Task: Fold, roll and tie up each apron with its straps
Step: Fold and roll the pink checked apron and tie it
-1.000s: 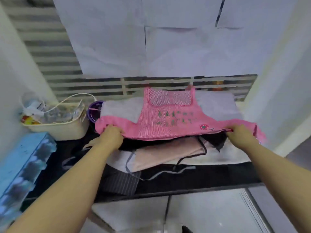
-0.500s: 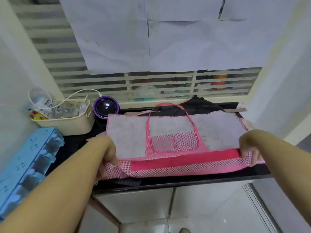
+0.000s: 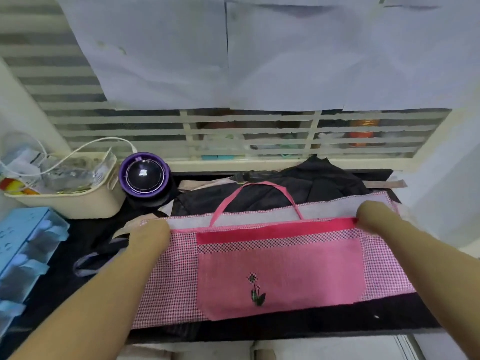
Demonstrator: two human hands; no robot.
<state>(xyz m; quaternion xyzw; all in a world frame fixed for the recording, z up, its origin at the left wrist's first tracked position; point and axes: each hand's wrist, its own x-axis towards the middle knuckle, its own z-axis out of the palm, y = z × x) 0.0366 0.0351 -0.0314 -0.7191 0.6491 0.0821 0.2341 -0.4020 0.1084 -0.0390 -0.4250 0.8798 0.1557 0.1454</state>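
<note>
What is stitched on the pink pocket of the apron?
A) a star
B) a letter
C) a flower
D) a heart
C: a small flower with a dark stem and green leaves is stitched on the pocket of the apron.

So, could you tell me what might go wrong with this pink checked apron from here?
The pink neck loop of the pink checked apron pokes past the fold onto the black garment; it may get rolled in crooked. A beige strap lies beside the left hand and could be caught in the roll. The apron's near left corner sits at the dark counter's front edge, so it might slide off.
</note>
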